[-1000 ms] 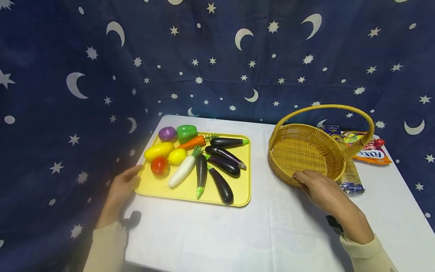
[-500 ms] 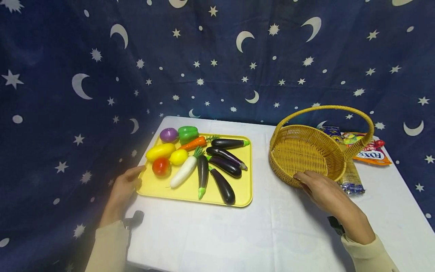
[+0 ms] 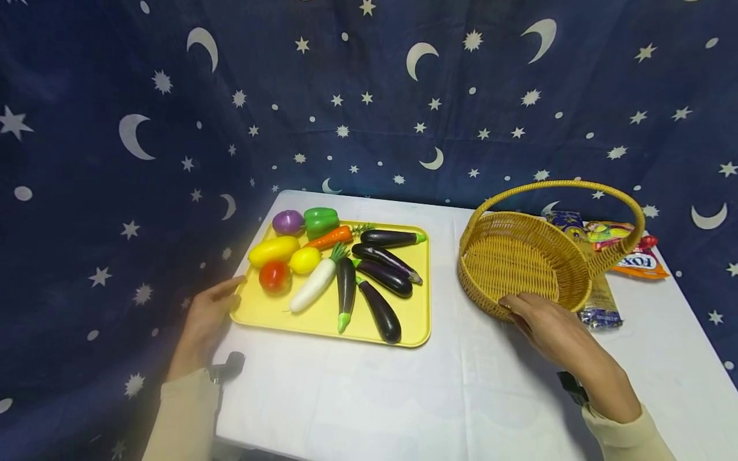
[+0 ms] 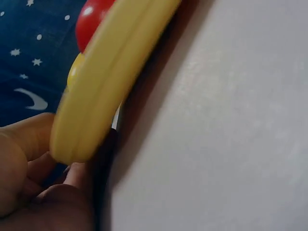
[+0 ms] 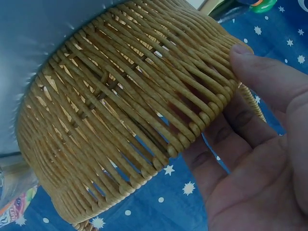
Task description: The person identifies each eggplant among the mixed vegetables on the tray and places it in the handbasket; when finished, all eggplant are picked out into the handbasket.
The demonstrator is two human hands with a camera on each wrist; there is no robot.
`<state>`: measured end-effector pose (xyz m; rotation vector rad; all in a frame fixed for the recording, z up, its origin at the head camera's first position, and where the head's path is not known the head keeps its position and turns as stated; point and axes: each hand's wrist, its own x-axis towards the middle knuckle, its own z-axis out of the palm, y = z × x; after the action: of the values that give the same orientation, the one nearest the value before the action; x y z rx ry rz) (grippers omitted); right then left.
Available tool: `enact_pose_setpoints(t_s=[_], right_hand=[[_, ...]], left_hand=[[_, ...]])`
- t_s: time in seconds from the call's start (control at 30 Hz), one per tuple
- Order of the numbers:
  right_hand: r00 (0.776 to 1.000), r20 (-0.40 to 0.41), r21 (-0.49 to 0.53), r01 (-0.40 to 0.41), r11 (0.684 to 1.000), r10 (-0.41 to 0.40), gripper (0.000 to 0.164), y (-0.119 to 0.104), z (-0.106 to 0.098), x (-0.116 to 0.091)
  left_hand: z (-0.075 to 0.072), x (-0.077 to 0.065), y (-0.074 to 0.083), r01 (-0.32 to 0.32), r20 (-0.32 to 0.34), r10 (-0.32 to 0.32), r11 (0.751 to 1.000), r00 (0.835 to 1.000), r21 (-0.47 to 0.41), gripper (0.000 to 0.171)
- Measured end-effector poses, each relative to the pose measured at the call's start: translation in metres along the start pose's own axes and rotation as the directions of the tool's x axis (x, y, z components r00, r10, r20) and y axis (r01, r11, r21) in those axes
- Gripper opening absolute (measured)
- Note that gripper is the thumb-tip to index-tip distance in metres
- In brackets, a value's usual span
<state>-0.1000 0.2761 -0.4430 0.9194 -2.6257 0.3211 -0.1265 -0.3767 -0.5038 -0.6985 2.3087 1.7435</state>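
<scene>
My left hand point(image 3: 209, 317) pinches the left edge of a yellow tray point(image 4: 96, 91), thumb and fingers on opposite sides of its rim. On the tray lie several eggplants point(image 3: 379, 310), a white radish point(image 3: 313, 287), a carrot point(image 3: 330, 238), a lemon point(image 3: 305, 260), a tomato point(image 3: 275, 277), a long yellow fruit point(image 3: 273, 251), a green bell pepper point(image 3: 321, 222) and a purple round vegetable point(image 3: 287, 222). At the right, my right hand point(image 3: 553, 330) grips the near rim of a wicker basket point(image 5: 120, 101). Its thumb is outside the wall, the fingers over the rim. The basket holds nothing.
Behind the basket's right side lie an orange snack bag point(image 3: 640, 262) and a blue and gold packet point(image 3: 601, 304). The basket's tall arched handle point(image 3: 553, 184) rises above it. A white cloth point(image 3: 375, 397) covers the table, with a dark blue starry curtain point(image 3: 380, 77) behind.
The head view has shifted slightly. Both hands keep their places on the tray and the basket.
</scene>
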Motion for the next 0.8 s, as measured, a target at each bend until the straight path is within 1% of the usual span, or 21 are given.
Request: enact_pose_setpoints(t_s=[0.13,0.2,0.33,0.43,0.57,0.67,0.8], right_hand=[[1.0,-0.01,-0.009,-0.002,1.0,0.002,0.036,-0.001,-0.001,0.0],[1.0,-0.012,-0.015,-0.002,1.0,0.002,0.035,-0.002,0.0,-0.001],[1.0,-0.013,-0.011,0.004,1.0,-0.004,0.035,-0.005,0.001,-0.002],[1.0,-0.019,-0.001,0.01,1.0,-0.01,0.034,-0.007,0.001,-0.005],[1.0,-0.023,0.0,0.015,1.0,-0.015,0.035,-0.01,0.001,-0.007],[1.0,-0.023,0.001,0.017,1.0,-0.017,0.035,-0.011,0.0,-0.008],[1.0,-0.022,0.004,0.021,1.0,-0.021,0.035,-0.011,-0.003,-0.009]], left_hand=[[0.004,0.002,0.004,0.016,-0.034,-0.018,0.999,0.999,-0.044,0.051],[0.005,0.003,0.003,0.028,-0.052,-0.03,0.999,0.998,-0.033,0.05],[0.003,0.004,-0.003,0.04,-0.068,-0.04,0.999,0.997,0.003,0.052],[0.002,0.003,-0.006,0.056,-0.07,-0.054,0.998,0.996,0.018,0.052],[0.002,0.003,-0.007,0.068,-0.063,-0.068,0.998,0.996,-0.001,0.053],[0.003,0.003,-0.005,0.067,-0.058,-0.068,0.998,0.996,-0.016,0.053],[0.005,0.003,0.0,0.071,-0.057,-0.072,0.997,0.996,-0.015,0.054]])
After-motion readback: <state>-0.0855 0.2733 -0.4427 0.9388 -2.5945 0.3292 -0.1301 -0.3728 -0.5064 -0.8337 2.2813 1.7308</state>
